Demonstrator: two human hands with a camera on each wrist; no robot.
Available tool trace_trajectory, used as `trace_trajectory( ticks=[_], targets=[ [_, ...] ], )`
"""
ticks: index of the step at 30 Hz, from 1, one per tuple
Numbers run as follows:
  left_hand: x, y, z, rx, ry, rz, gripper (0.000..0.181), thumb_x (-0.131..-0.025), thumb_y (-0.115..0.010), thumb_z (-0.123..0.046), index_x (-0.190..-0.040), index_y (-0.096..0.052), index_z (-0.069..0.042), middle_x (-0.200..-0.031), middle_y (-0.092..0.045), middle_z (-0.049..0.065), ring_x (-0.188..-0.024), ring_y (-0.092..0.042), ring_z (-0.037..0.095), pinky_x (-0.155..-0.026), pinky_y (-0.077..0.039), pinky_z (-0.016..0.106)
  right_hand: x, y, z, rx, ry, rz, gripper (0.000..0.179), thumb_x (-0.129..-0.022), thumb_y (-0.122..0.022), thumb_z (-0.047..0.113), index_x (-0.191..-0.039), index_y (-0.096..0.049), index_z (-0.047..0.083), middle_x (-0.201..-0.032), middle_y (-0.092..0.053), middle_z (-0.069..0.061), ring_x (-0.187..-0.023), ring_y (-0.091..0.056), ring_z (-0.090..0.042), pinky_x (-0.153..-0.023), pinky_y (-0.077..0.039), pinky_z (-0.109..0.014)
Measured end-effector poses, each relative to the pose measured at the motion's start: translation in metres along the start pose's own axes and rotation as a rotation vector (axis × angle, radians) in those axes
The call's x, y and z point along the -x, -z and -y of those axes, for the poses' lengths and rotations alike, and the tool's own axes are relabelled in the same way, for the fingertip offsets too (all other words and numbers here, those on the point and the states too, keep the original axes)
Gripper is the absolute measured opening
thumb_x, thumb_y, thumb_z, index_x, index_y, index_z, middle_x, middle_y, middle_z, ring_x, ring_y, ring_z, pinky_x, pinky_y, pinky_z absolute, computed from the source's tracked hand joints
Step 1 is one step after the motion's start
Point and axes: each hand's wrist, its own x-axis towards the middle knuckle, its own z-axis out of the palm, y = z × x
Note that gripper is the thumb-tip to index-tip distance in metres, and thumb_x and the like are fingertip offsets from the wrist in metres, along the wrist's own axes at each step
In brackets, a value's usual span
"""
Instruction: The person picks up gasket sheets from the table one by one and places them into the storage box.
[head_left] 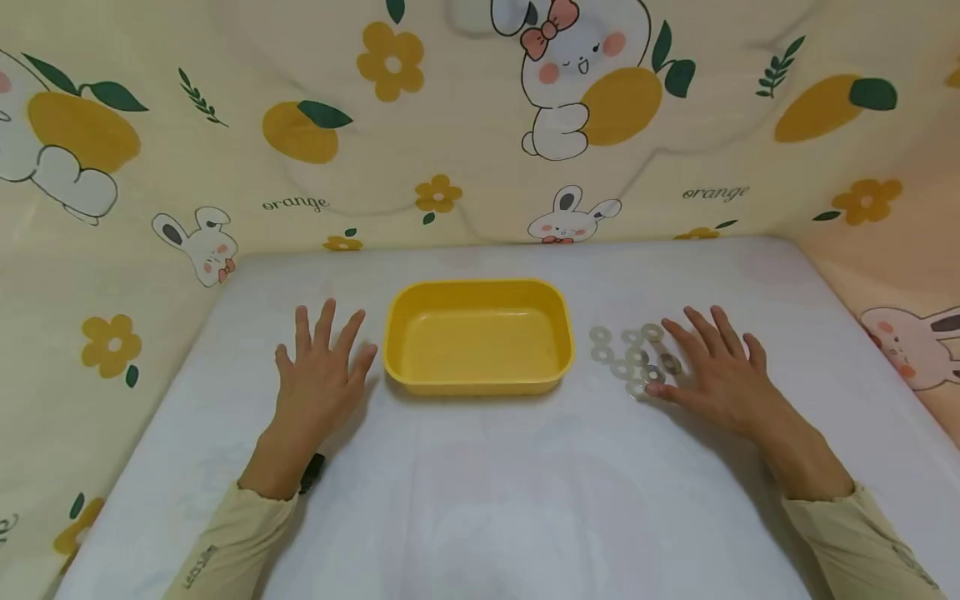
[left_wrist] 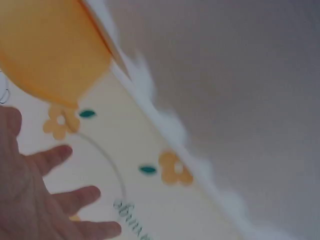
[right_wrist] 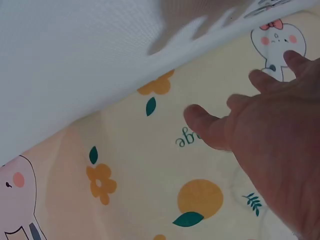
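Observation:
A yellow rectangular basin (head_left: 480, 387) sits on the white table, nothing visible inside it. Left of it my left hand (head_left: 318, 379) hovers with fingers spread, holding nothing; in the left wrist view its fingers (left_wrist: 77, 200) are apart, with part of the basin (left_wrist: 50, 45) at the top left. Several flat metal washers (head_left: 636, 357) lie in a loose group to the basin's right. My right hand (head_left: 723, 375) is at the right side of these washers, fingers spread, its thumb and index tip overlapping the group in the head view. The right wrist view shows the right hand (right_wrist: 285, 130) with nothing in its grasp.
The white tabletop (head_left: 480, 500) extends around the basin. A cream cloth (head_left: 465, 125) printed with rabbits, oranges and flowers hangs behind and at both sides. A small black object (head_left: 312, 472) shows beside the left wrist.

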Motion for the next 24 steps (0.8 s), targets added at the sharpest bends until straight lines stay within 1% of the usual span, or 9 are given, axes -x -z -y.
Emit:
trace_trajectory(
  ticks=[2,4,8,10,12,14,15,19,24],
  targets=[
    [-0.001,0.002,-0.004,0.055,0.007,0.033,0.064,-0.105,-0.023,-0.057,-0.16,-0.02,-0.024,-0.167,-0.008,0.017,-0.152,-0.003,0.049,-0.106,-0.025,0.081,0.002,0.0,-0.001,-0.002,-0.001,0.0,0.098,-0.085,-0.064,0.067,-0.159,-0.019,0.022,-0.166,-0.01,-0.016,-0.154,0.011,-0.038,-0.107,-0.007,-0.077],
    [-0.002,0.004,-0.007,0.145,0.018,0.067,0.066,-0.105,-0.023,-0.057,-0.16,-0.018,-0.021,-0.166,-0.012,0.019,-0.149,-0.014,0.05,-0.106,-0.032,0.077,0.003,-0.001,-0.002,0.0,0.006,-0.002,0.097,-0.084,-0.064,0.066,-0.158,-0.02,0.021,-0.165,-0.013,-0.017,-0.154,0.007,-0.039,-0.106,-0.01,-0.076],
    [-0.007,0.007,-0.013,0.444,0.071,0.168,0.068,-0.105,-0.031,-0.054,-0.161,-0.013,-0.02,-0.164,-0.019,0.018,-0.142,-0.034,0.045,-0.108,-0.041,0.066,0.005,-0.003,-0.005,0.02,0.04,-0.036,0.093,-0.084,-0.068,0.062,-0.155,-0.026,0.02,-0.161,-0.021,-0.018,-0.153,-0.005,-0.04,-0.102,-0.02,-0.071],
    [-0.009,0.006,-0.016,0.619,0.121,0.236,0.066,-0.105,-0.039,-0.047,-0.161,-0.013,-0.021,-0.164,-0.021,0.015,-0.14,-0.039,0.04,-0.104,-0.049,0.057,0.006,-0.004,-0.007,0.033,0.065,-0.052,0.091,-0.084,-0.07,0.06,-0.154,-0.029,0.018,-0.159,-0.024,-0.018,-0.151,-0.01,-0.042,-0.099,-0.024,-0.069],
    [-0.01,0.004,-0.02,0.783,0.181,0.301,0.066,-0.105,-0.046,-0.038,-0.161,-0.014,-0.023,-0.164,-0.021,0.013,-0.134,-0.044,0.035,-0.09,-0.059,0.047,0.007,-0.004,-0.007,0.035,0.085,-0.064,0.088,-0.084,-0.07,0.058,-0.153,-0.031,0.018,-0.157,-0.027,-0.018,-0.149,-0.015,-0.042,-0.097,-0.026,-0.068],
    [-0.009,0.002,-0.024,0.923,0.238,0.344,0.064,-0.105,-0.049,-0.028,-0.16,-0.017,-0.023,-0.163,-0.023,0.011,-0.126,-0.05,0.034,-0.078,-0.063,0.039,0.008,-0.004,-0.006,0.029,0.107,-0.078,0.085,-0.085,-0.071,0.055,-0.152,-0.033,0.018,-0.155,-0.031,-0.017,-0.146,-0.02,-0.041,-0.097,-0.027,-0.066],
    [-0.009,0.001,-0.025,0.986,0.264,0.357,0.063,-0.105,-0.05,-0.024,-0.159,-0.018,-0.023,-0.163,-0.023,0.011,-0.123,-0.053,0.035,-0.076,-0.063,0.037,0.008,-0.004,-0.006,0.029,0.118,-0.084,0.084,-0.085,-0.071,0.054,-0.151,-0.035,0.018,-0.154,-0.032,-0.016,-0.144,-0.022,-0.041,-0.097,-0.028,-0.065],
    [-0.01,-0.001,-0.03,1.132,0.344,0.362,0.059,-0.105,-0.046,-0.017,-0.158,-0.023,-0.025,-0.163,-0.024,0.009,-0.118,-0.058,0.037,-0.081,-0.063,0.036,0.007,-0.004,-0.004,0.044,0.17,-0.119,0.076,-0.087,-0.072,0.047,-0.149,-0.039,0.017,-0.147,-0.038,-0.014,-0.136,-0.031,-0.04,-0.094,-0.031,-0.061],
    [-0.015,-0.001,-0.034,1.226,0.375,0.321,0.058,-0.105,-0.042,-0.011,-0.159,-0.024,-0.023,-0.163,-0.023,0.009,-0.132,-0.049,0.035,-0.084,-0.063,0.037,0.004,-0.003,-0.004,0.056,0.207,-0.116,0.072,-0.088,-0.074,0.04,-0.147,-0.042,0.016,-0.144,-0.041,-0.015,-0.131,-0.036,-0.042,-0.091,-0.033,-0.059]
  ],
)
